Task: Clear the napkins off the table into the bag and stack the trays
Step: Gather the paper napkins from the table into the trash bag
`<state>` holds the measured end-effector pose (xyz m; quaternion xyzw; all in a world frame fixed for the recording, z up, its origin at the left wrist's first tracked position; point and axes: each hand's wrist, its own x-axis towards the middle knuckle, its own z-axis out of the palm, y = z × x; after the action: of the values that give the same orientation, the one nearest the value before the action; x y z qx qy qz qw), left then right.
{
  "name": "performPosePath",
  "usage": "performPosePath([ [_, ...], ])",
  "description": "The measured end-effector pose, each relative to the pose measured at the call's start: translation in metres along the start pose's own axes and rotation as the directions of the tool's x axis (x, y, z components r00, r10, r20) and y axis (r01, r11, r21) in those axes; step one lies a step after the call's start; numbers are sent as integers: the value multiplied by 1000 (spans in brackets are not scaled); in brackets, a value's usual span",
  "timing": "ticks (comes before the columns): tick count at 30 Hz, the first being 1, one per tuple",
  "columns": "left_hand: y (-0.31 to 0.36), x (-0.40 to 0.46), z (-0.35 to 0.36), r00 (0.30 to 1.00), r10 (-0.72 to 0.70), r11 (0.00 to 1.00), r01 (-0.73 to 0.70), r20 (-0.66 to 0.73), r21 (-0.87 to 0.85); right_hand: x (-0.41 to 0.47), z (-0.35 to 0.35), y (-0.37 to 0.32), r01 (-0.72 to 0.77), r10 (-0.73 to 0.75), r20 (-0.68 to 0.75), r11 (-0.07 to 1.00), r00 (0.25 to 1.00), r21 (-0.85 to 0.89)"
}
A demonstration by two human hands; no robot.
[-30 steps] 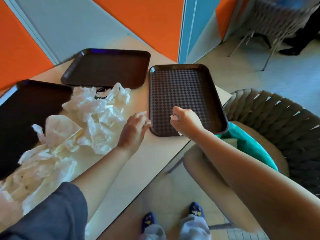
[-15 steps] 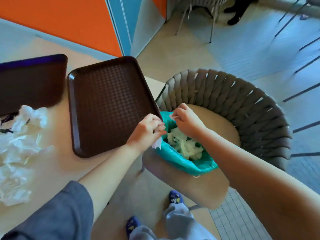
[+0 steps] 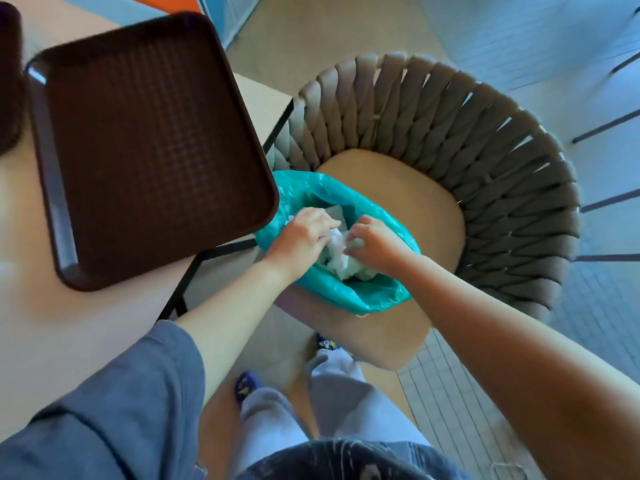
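Both hands are down in the mouth of the bag (image 3: 367, 296), on the napkins (image 3: 341, 261). Left hand (image 3: 301, 237) lies palm-down over the white wad at the bag's left side, fingers bent over it and touching paper; a real grip or just pressing, cannot tell. Right hand (image 3: 375, 242) comes in from the right, fingers curled, tips on the crumpled paper; whether it pinches any, cannot tell either. The two hands are near each other, paper between them.

Bag is teal plastic, open at the top, sitting on the front-left part of the chair (image 3: 450, 133) seat, its left rim tucked just under the tabletop's near-right corner. Napkins fill its middle, white and crumpled.

One brown tray (image 3: 149, 143) lies flat on the table (image 3: 69, 323), at the right edge, its near-right corner overhanging the edge above the bag. It carries nothing. A second dark tray (image 3: 8, 81) shows only as a sliver at far left, just beside the first.

Chair has a woven grey back curving round a tan seat. Blue sleeve (image 3: 114, 410) on the left arm, right arm bare. Light trousers and dark slippers show below.
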<state>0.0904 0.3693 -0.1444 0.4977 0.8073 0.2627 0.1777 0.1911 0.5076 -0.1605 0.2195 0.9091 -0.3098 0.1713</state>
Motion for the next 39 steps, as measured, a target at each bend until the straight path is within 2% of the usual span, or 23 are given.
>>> performPosePath([
  [6,-3,-14,-5,998,-28,999,27,-52,-21,2,-8,-8,27,-31,-33,995,999,-101],
  [13,0,-47,-31,990,4,1000,-4,-138,-2,-3,-16,-45,87,-102,-125,989,987,-118],
  [20,-5,-104,-73,977,59,998,-53,-204,38,-18,-20,-105,70,-138,-372,979,918,-192],
  [24,-20,-158,-100,965,24,998,-10,-260,54,-35,-8,-152,102,-202,-448,966,871,-238],
  [31,-55,-270,-126,926,-166,982,186,-340,29,-55,49,-247,262,-366,-357,915,860,-307],
  [39,-93,-394,-146,825,-326,917,395,-462,60,-68,144,-343,468,-524,-133,829,841,-307],
])
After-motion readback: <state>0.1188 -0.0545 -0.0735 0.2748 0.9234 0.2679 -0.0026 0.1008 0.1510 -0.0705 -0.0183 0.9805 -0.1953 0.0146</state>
